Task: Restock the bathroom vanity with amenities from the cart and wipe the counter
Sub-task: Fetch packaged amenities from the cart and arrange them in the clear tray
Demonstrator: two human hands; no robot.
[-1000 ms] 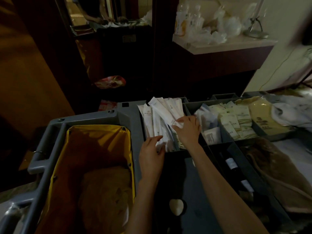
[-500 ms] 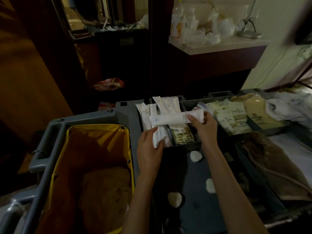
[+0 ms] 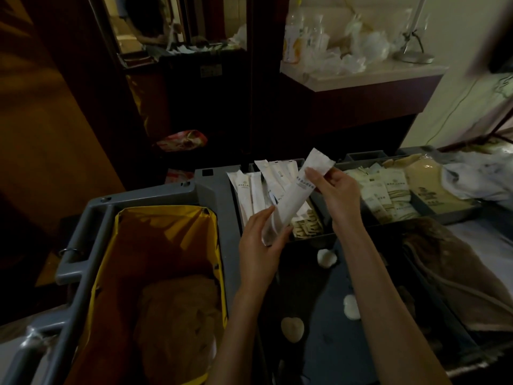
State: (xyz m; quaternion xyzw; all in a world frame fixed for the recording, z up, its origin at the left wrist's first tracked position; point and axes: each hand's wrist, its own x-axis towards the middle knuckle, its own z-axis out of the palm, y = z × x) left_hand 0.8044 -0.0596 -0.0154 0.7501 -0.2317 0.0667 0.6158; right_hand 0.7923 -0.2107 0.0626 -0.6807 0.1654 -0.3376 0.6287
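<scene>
Nearest me, the yellow-lined bag [image 3: 163, 218] hangs open in the cart's [image 3: 211, 190] grey frame, brown cloth heaped in its bottom. To its right the dark cart top carries three pale round pads [image 3: 292, 329], loose and well apart.

I see both forearms reaching forward over that dark top. Left hand [image 3: 261, 245]: fingers clamped on the lower end of a long white sachet [image 3: 294, 198]. Right hand [image 3: 337, 190]: fingers pinched on the same sachet near its upper end. The sachet runs tilted between them, held above the front edge of the bin [image 3: 311, 237] of upright white sachets, clear of the ones standing there.

Right of that, a divider, then a bin of small cream packets [image 3: 388, 190], then tan bags [image 3: 427, 187] and a white cloth [image 3: 477, 176] at the cart's far right corner. Brown towel [image 3: 444, 262] lies along the right side.

Beyond the cart's far edge, dark floor with a red-patterned bundle [image 3: 183, 140]. Farthest: the pale counter [image 3: 361, 76], its front edge bare, bottles [image 3: 294, 43] and crumpled white wrappings [image 3: 349, 56] crowding the back, a metal stand [image 3: 413, 55] at right.
</scene>
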